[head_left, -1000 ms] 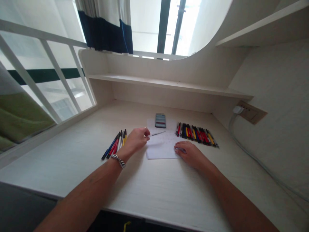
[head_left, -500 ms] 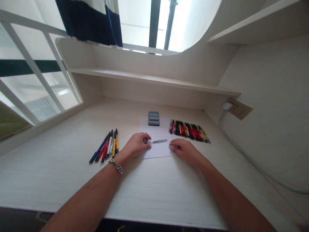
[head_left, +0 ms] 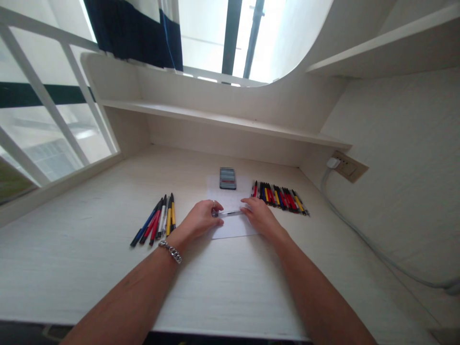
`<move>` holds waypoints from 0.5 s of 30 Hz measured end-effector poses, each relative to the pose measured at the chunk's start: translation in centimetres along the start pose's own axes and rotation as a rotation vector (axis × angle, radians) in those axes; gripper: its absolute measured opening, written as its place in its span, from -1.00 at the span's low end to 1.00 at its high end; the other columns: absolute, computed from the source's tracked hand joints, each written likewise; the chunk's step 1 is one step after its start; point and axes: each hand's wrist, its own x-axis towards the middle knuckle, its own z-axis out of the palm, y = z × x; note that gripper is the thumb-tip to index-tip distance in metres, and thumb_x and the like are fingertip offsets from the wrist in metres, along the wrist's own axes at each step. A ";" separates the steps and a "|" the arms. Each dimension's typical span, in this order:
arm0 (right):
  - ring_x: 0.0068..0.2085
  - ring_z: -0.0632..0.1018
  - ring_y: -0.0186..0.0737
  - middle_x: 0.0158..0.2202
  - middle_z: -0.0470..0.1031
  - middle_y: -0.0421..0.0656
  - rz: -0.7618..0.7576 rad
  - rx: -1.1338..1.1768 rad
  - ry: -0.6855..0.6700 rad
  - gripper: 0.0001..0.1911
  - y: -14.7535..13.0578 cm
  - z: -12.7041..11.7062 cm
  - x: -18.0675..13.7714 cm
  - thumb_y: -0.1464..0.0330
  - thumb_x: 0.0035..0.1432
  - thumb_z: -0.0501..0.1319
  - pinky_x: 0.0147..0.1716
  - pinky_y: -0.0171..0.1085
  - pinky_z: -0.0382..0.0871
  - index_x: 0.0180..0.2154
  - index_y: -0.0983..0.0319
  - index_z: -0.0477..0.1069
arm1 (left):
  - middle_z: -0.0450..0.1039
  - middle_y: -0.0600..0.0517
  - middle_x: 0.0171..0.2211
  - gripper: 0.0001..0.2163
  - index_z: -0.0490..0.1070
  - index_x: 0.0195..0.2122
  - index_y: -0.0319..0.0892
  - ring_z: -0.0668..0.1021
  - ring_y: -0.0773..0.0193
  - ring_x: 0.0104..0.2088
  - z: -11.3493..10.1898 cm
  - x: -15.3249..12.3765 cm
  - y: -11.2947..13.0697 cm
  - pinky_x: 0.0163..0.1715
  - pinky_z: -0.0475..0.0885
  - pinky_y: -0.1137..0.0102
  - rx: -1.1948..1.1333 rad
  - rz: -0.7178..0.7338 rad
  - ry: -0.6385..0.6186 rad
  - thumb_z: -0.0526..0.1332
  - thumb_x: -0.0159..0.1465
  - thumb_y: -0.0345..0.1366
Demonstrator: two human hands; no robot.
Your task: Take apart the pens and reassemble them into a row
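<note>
Holding a clear pen (head_left: pixel 231 212) low over white paper (head_left: pixel 233 230), left hand (head_left: pixel 201 218) has its fingers closed on the pen's left end, thumb nearer the wearer. Right hand (head_left: pixel 261 216) is at the other end, thumb and index finger right by the tip; that end is partly hidden, so cannot tell if these fingers are gripping or just touching. Pen runs roughly crosswise between the two hands, above the middle of the sheet.

Paper lies flat on a white bench (head_left: pixel 215 292), right near corner covered by the right hand. Flat dark-edged case (head_left: pixel 227 178) with pale strips and a reddish one sits at the paper's far edge, contents too small to read.

Left of the left hand: loose pen group (head_left: pixel 158 218), blue, red, clear and yellow barrels, dark ends, slightly fanned, on bare bench. Beyond the right hand: longer pen row (head_left: pixel 282 197), black, red, yellow, blue and clear, packed side by side; left end near the paper.

Silver bracelet (head_left: pixel 171 251) on left wrist, ring (head_left: pixel 214 203) on a left finger. Wall socket (head_left: pixel 350 166) on right with white plug (head_left: pixel 332 163) in it, pale cable (head_left: pixel 348 220) hanging down.
</note>
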 end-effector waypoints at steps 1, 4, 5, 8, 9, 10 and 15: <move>-0.04 0.43 -0.13 -0.04 0.45 -0.01 -0.025 0.002 -0.015 -0.67 0.0 0.3 -0.1 0.32 0.22 0.12 -0.01 -0.21 0.23 0.00 0.23 0.42 | 0.53 -0.05 -0.24 -0.62 0.51 -0.14 -0.19 0.53 0.15 -0.24 0.0 0.0 0.0 -0.20 0.39 0.33 0.013 0.008 -0.001 0.32 -0.03 -0.26; -0.06 0.43 -0.16 -0.07 0.47 -0.03 -0.060 -0.005 -0.055 -0.70 0.1 0.7 -0.4 0.30 0.23 0.11 -0.01 -0.20 0.21 -0.03 0.18 0.45 | 0.52 -0.05 -0.24 -0.63 0.51 -0.14 -0.19 0.52 0.15 -0.23 -0.1 0.1 0.1 -0.20 0.38 0.34 0.061 0.029 -0.009 0.31 -0.02 -0.27; -0.08 0.43 -0.17 -0.09 0.48 -0.04 -0.067 -0.010 -0.059 -0.72 0.1 0.7 -0.4 0.31 0.23 0.11 -0.02 -0.21 0.21 -0.08 0.18 0.48 | 0.52 -0.05 -0.23 -0.63 0.51 -0.14 -0.18 0.52 0.15 -0.23 -0.1 0.1 0.1 -0.19 0.38 0.34 0.079 0.032 -0.013 0.31 -0.02 -0.27; -0.12 0.43 -0.18 -0.16 0.50 -0.06 -0.081 -0.015 -0.049 -0.80 -0.1 0.6 -0.7 0.35 0.21 0.14 -0.04 -0.23 0.21 -0.22 0.21 0.53 | 0.52 -0.06 -0.22 -0.62 0.50 -0.12 -0.17 0.52 0.14 -0.21 -0.1 0.0 0.3 -0.19 0.37 0.34 0.151 0.025 -0.021 0.32 -0.01 -0.25; -0.12 0.43 -0.19 -0.17 0.50 -0.07 -0.081 -0.008 -0.045 -0.82 -0.2 0.6 -0.8 0.36 0.19 0.15 -0.05 -0.24 0.21 -0.25 0.22 0.53 | 0.52 -0.06 -0.20 -0.61 0.50 -0.10 -0.16 0.51 0.13 -0.19 -0.1 0.0 0.4 -0.17 0.37 0.33 0.185 0.030 -0.016 0.32 0.00 -0.25; -0.14 0.43 -0.19 -0.18 0.51 -0.08 -0.077 0.002 -0.044 -0.84 -0.5 0.6 -0.9 0.37 0.18 0.16 -0.07 -0.25 0.22 -0.27 0.22 0.53 | 0.52 -0.07 -0.17 -0.61 0.49 -0.09 -0.15 0.50 0.11 -0.16 -0.1 -0.1 0.6 -0.15 0.36 0.32 0.221 0.042 -0.010 0.31 0.02 -0.23; -0.22 0.46 -0.22 -0.28 0.53 -0.12 -0.053 0.093 -0.037 -0.86 -1.6 -0.1 -1.7 0.37 0.18 0.16 -0.19 -0.28 0.25 -0.27 0.20 0.49 | 0.54 -0.08 -0.15 -0.71 0.49 -0.10 -0.11 0.50 0.11 -0.11 0.3 -0.4 1.7 -0.11 0.33 0.28 0.327 0.171 -0.019 0.09 0.27 -0.15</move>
